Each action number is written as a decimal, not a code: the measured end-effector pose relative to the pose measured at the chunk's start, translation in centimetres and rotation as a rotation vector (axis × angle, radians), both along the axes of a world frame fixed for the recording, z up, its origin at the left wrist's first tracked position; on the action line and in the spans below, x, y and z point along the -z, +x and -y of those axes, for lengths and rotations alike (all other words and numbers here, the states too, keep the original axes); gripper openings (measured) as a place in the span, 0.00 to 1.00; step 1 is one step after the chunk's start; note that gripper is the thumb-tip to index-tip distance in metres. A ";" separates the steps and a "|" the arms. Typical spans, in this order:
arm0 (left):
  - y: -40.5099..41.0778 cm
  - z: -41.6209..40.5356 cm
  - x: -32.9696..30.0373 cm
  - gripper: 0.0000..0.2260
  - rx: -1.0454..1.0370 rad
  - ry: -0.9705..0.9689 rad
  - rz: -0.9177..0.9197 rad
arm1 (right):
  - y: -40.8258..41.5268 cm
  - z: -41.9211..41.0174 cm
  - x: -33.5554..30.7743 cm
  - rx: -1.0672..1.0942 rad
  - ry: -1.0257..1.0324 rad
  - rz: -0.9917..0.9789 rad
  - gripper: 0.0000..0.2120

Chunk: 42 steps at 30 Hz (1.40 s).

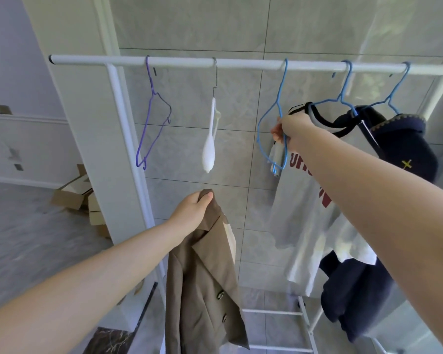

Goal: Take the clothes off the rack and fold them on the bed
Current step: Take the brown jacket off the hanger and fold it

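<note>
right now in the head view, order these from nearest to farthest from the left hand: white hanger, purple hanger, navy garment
From the left hand:
1. white hanger, just above it.
2. purple hanger, up and leftward.
3. navy garment, far right on the rack.

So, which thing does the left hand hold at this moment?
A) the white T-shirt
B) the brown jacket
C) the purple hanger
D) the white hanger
B: the left hand grips the brown jacket at its collar, below the rack's rail, while the right hand holds the empty blue hanger beside the white T-shirt.
</note>
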<state>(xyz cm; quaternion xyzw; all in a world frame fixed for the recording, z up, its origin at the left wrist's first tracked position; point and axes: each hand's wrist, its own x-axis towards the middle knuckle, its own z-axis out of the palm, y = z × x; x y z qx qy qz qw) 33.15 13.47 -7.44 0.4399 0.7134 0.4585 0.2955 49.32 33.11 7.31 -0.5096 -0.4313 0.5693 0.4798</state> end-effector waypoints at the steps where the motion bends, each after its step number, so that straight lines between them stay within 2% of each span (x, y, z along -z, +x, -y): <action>1: -0.1 0.4 -0.1 0.16 -0.006 0.005 0.002 | 0.1 0.3 0.0 -0.006 0.062 0.070 0.12; 3: -0.2 1.5 -0.5 0.16 -0.013 0.005 0.001 | 0.1 1.4 0.0 -0.004 0.190 0.335 0.04; 4: -0.3 2.1 -0.7 0.16 -0.019 0.004 0.005 | 0.3 1.9 0.1 0.047 0.261 0.459 0.07; 5: -0.5 2.7 -0.9 0.15 -0.020 0.004 0.011 | 0.4 2.6 0.3 0.131 0.339 0.535 0.16; 7: -1.0 4.1 -1.2 0.15 -0.018 0.003 0.023 | 0.6 4.9 0.8 0.350 0.590 0.560 0.25; 9: -1.6 5.5 -1.9 0.16 -0.013 -0.004 0.022 | 0.7 7.3 1.4 0.455 0.863 0.464 0.25; 12: -2.7 7.8 -2.8 0.18 -0.040 0.008 0.017 | 0.0 11.9 2.6 0.293 1.121 0.235 0.18; 14: -3.4 9.8 -3.1 0.18 -0.092 0.039 0.014 | -1.1 16.0 3.5 0.111 1.191 0.243 0.16; 16: -4.0 11.7 -3.4 0.11 -0.138 0.082 0.049 | -2.3 19.5 4.9 -0.083 1.230 0.319 0.16; 19: -4.7 14.4 -4.5 0.10 -0.172 0.145 0.070 | -4.3 22.8 7.6 -0.399 1.230 0.463 0.18; 22: -5.7 17.4 -5.5 0.13 -0.195 0.197 0.075 | -6.5 25.4 10.4 -0.726 1.137 0.598 0.28; 24: -6.5 19.6 -6.1 0.13 -0.189 0.217 0.058 | -7.8 27.2 11.8 -0.864 1.064 0.660 0.36; 26: -7.2 21.6 -6.7 0.10 -0.183 0.242 0.038 | -9.1 28.8 12.6 -0.947 0.969 0.667 0.39; 29: -8.6 24.8 -7.2 0.09 -0.196 0.282 0.014 | -11.4 31.8 13.2 -1.077 0.838 0.523 0.37; 31: -9.4 27.2 -7.4 0.14 -0.240 0.324 0.012 | -13.4 33.6 13.9 -1.188 0.722 0.419 0.35; 33: -10.5 29.3 -7.5 0.17 -0.316 0.375 0.028 | -15.4 35.2 14.5 -1.318 0.600 0.392 0.29; 35: -11.4 31.5 -7.7 0.14 -0.403 0.398 0.041 | -17.8 37.2 15.1 -1.411 0.491 0.406 0.20; 38: -12.8 33.9 -7.9 0.09 -0.464 0.391 0.014 | -20.9 38.9 16.7 -1.367 0.496 0.516 0.14; 42: -16.7 37.8 -7.3 0.12 -0.565 0.357 -0.059 | -27.0 40.9 18.6 -1.252 0.709 0.711 0.09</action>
